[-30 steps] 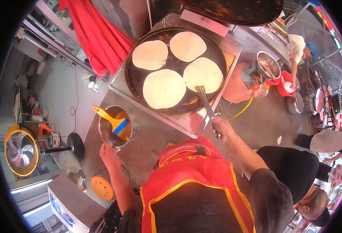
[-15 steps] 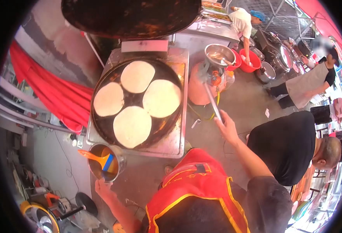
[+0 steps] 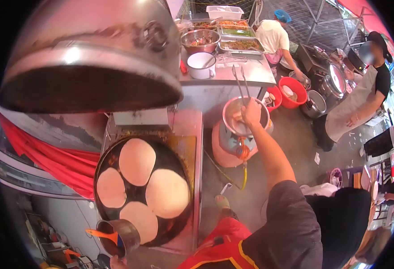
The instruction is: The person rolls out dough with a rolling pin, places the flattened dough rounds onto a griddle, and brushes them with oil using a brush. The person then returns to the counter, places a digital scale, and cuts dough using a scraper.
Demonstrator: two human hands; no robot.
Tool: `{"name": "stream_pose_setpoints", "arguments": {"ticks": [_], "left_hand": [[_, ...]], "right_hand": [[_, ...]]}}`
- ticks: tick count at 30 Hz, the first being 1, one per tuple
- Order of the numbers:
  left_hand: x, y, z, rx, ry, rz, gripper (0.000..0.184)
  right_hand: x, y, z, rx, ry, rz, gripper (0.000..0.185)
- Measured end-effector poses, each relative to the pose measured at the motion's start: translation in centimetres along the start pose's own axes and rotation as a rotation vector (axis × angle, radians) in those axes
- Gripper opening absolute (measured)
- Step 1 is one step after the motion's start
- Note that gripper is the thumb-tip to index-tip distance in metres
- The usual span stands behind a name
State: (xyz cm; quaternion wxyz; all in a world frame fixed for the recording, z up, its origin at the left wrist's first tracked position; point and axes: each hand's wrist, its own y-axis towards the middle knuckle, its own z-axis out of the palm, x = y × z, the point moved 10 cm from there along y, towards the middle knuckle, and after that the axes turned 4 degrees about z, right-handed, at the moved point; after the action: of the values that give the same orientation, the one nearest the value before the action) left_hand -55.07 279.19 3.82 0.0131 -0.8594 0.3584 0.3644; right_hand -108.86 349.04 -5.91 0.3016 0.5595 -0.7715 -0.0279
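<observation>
In the head view, my right hand [image 3: 251,113] is closed around metal tongs [image 3: 239,81] over a steel bowl [image 3: 229,117]. The two arms of the tongs stick up beyond my fingers, apart from each other. At the bottom edge, my left hand [image 3: 117,262] grips a metal pot [image 3: 129,231] by its side, and the frame cuts part of the hand off. An orange-handled brush [image 3: 102,234] with a blue band rests in the pot. Several flat rounds of dough [image 3: 167,193] lie on the dark round griddle [image 3: 135,193], and the pot overlaps its near edge.
A big domed lid [image 3: 94,58] hangs raised above the griddle. Under the bowl stands a gas cylinder [image 3: 219,150] with a hose. A counter [image 3: 250,74] holds food trays and a white mug [image 3: 201,66]. Co-workers stand at the right, near red tubs [image 3: 293,102].
The view has shifted, showing more of the counter and lid. My right hand has moved forward to the bowl with the tongs. The pot now overlaps the griddle's near edge.
</observation>
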Motion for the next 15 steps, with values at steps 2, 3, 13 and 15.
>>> {"name": "stream_pose_setpoints", "arguments": {"ticks": [2,3,13,15], "left_hand": [[-2.5,0.3,1.1,0.018,0.05,-0.079,0.018],[-3.8,0.5,1.8,0.028,0.072,-0.103,0.018],[-8.4,0.4,3.2,0.091,0.255,-0.169,0.025],[-8.6,0.2,2.8,0.104,0.274,-0.161,0.027]], "right_hand": [[-0.1,3.1,2.3,0.021,-0.022,0.027,0.058],[-0.1,4.4,3.3,0.031,-0.033,0.04,0.058],[0.7,12.7,8.7,0.15,-0.164,0.064,0.047],[0.8,13.1,9.2,0.161,-0.132,0.079,0.051]]}}
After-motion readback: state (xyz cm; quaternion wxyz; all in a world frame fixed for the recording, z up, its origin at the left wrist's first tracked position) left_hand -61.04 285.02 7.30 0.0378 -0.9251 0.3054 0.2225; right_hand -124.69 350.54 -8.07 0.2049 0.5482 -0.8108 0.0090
